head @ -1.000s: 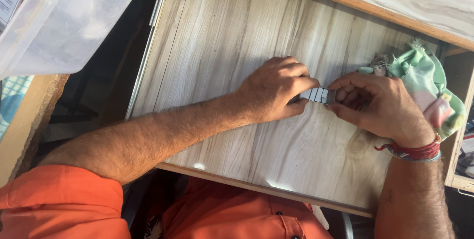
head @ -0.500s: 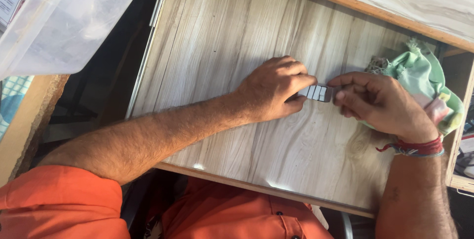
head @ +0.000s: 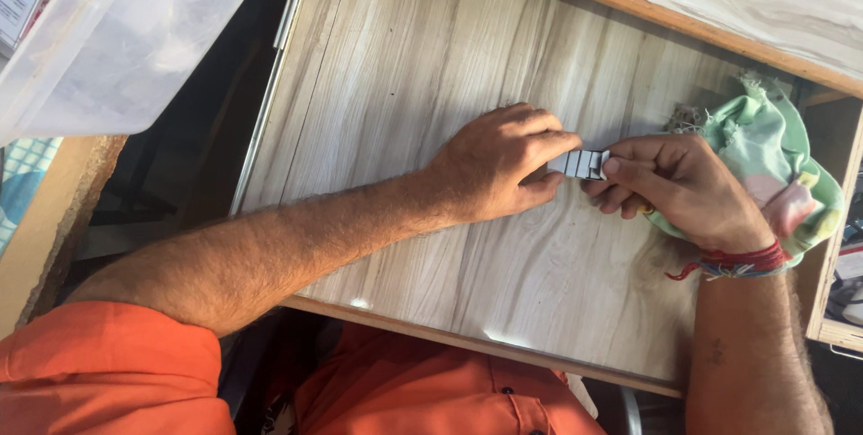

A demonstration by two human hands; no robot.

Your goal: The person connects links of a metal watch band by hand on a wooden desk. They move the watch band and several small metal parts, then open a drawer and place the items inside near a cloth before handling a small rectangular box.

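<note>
Both hands meet over the middle of a wood-grain surface (head: 431,129) and share one small thing: a short strip of metal links (head: 582,164), silver with dark gaps, lying flat between them. The left hand (head: 499,165) rests knuckles up, its fingers curled close with the thumb and forefinger pinching the strip's left end. The right hand (head: 679,185) faces it from the other side, fingers narrow and bent, the tips closed on the strip's right end. Under and behind the right hand lies a crumpled cloth (head: 778,165), pale green with pink patches, touching its palm. A red thread band (head: 742,262) circles the right wrist. Well away past the left forearm, a clear plastic box (head: 126,39) overhangs the surface's far corner
</note>
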